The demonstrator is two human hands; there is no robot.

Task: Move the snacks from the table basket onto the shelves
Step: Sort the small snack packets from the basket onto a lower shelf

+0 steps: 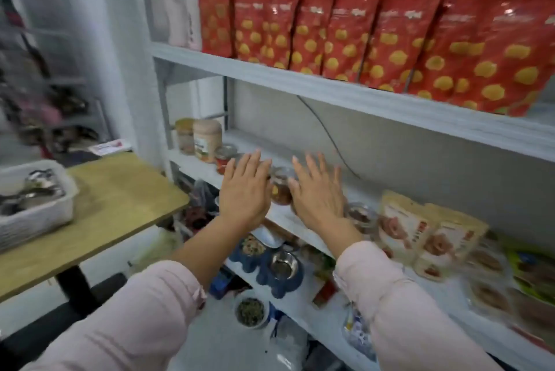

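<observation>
A small glass jar point(280, 187) with brown contents stands on the middle white shelf point(204, 168). My left hand point(244, 190) is just left of it and my right hand point(318, 193) just right of it, both with straight fingers, flanking the jar; whether they touch it is blurred. Another small jar point(359, 216) stands right of my right hand. The white basket point(45, 214) sits on the wooden table point(120, 199) at the left, holding shiny packets.
Red snack bags point(375, 34) fill the top shelf. Tubs and a red-lidded jar point(207, 141) stand at the middle shelf's left end, beige pouches point(420, 235) at its right. Pet bowls point(279, 265) and clutter occupy the lower shelf and floor.
</observation>
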